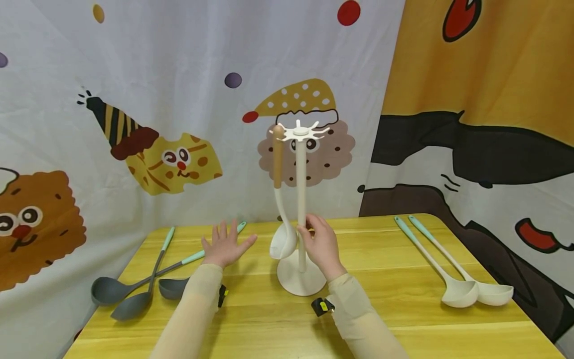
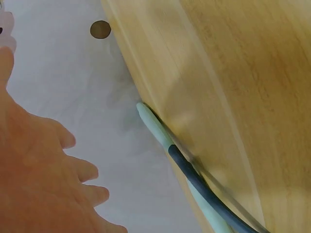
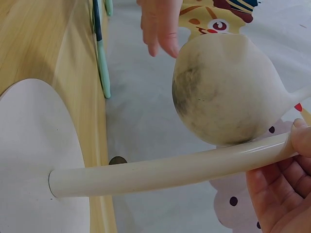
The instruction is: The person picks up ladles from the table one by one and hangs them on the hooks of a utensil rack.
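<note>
Utensil stand: seemingly we're hanging ladles, right hand gripping its pole; our spread left hand, nine o'clock, probably needs another.

the left hand spreads its fingers in front of a pale cloth. beside it, a green handle with a dark shaft lies at the wooden table's edge, partly covering another green handle.
</note>
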`<state>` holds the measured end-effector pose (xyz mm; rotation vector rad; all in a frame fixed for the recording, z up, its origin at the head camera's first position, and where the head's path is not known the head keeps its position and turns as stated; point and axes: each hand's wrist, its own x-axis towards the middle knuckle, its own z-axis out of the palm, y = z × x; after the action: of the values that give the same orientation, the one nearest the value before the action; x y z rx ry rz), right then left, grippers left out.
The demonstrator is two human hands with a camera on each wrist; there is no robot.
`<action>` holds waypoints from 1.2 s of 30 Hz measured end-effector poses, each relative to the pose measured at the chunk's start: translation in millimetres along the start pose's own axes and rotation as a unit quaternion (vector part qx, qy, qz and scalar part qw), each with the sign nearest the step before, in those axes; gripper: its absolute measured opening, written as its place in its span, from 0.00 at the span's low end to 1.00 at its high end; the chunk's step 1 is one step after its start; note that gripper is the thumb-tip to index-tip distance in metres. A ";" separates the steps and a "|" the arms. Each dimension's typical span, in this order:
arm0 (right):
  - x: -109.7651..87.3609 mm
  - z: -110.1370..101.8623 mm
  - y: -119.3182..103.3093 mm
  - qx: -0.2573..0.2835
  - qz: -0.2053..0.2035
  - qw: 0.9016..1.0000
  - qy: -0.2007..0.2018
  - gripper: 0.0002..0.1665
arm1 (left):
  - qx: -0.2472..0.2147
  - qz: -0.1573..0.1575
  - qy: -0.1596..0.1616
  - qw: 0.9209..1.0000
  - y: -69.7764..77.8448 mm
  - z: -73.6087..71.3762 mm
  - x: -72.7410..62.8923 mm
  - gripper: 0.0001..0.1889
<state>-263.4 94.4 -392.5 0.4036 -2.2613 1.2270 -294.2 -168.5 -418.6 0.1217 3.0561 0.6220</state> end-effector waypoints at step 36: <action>0.0 1.1 1.4 -0.002 0.003 1.000 0.001 0.12 | 0.072 -0.065 0.015 0.995 -21.5 4.6 3.1 0.56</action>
<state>-264.4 94.3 -393.9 0.3943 -2.2635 1.2240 -298.7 -186.2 -431.3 -0.0837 3.1035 0.4000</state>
